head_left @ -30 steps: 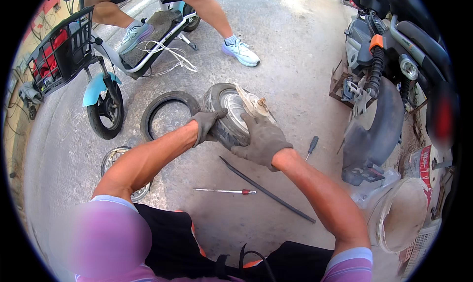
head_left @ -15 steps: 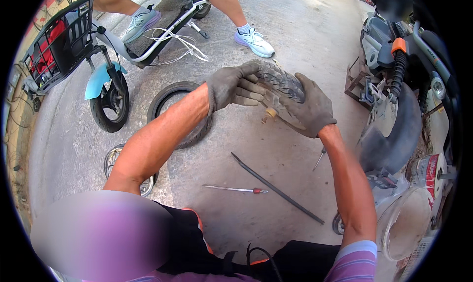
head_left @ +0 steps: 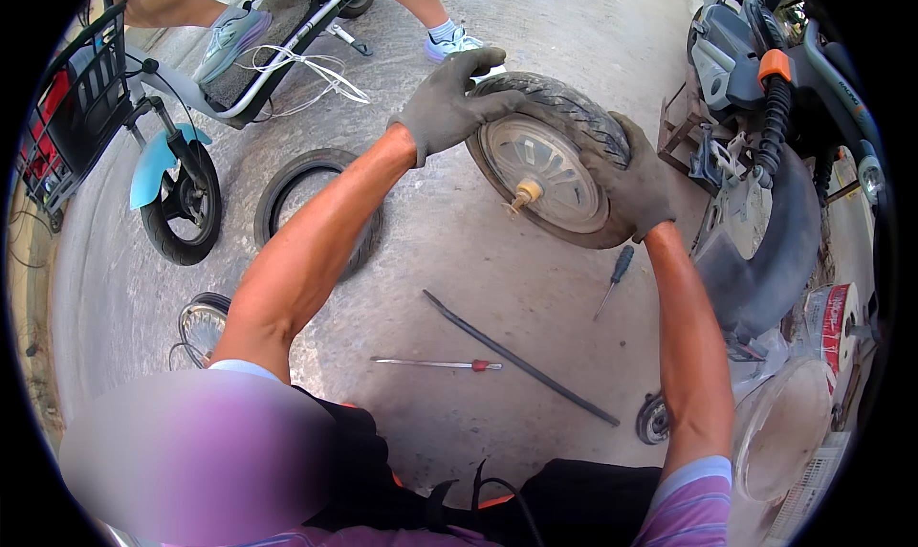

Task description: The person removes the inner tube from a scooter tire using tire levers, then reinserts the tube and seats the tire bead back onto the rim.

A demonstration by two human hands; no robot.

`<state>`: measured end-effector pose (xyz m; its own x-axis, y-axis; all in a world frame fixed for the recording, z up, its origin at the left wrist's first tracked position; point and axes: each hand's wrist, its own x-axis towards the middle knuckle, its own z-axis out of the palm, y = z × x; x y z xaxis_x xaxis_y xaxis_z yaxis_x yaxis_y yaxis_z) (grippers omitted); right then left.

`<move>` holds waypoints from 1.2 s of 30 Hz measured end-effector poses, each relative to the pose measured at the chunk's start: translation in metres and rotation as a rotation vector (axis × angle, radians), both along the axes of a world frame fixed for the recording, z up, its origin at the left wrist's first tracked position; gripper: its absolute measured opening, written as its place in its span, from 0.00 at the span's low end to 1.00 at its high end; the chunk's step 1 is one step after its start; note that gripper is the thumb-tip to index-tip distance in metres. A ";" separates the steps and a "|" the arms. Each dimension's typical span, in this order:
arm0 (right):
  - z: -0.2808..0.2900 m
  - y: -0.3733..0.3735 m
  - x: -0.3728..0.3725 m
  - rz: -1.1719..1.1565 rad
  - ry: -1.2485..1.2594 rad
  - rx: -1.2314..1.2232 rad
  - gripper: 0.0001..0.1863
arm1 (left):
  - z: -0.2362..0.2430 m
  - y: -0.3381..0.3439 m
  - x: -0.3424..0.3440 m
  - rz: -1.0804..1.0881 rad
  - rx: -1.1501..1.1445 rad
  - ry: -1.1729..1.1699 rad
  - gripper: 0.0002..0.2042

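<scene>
A scuffed wheel [head_left: 545, 160] tilted before me, far middle.
My gloved left hand [head_left: 445, 107] spreads wide, touching the left edge of the tyre [head_left: 566, 99]; my right hand [head_left: 639, 182] curls round the right side, gripping. Far left, a black basket [head_left: 93, 86] holds something red [head_left: 43, 131].

I am outdoors, at what looks like a vehicle repair spot: sunlit concrete ground [head_left: 411, 260], the wheel [head_left: 545, 169] I handle, a loose tyre [head_left: 272, 198], a screwdriver [head_left: 621, 265], a dark bar [head_left: 516, 357], and a scooter [head_left: 239, 102] and motorbike [head_left: 732, 64] standing nearby.
</scene>
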<state>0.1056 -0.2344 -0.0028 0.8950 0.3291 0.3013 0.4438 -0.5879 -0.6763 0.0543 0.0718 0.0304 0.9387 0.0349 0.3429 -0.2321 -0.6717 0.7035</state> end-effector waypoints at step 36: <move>0.072 0.034 -0.114 0.445 0.061 -0.484 0.44 | 0.032 -0.003 -0.123 -0.178 0.604 0.372 0.41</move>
<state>-0.0089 -0.2008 0.0688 0.6529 0.7572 -0.0206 0.6842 -0.6011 -0.4130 -0.0688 0.0688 0.0629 0.9706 -0.2236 -0.0888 -0.1918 -0.9420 0.2754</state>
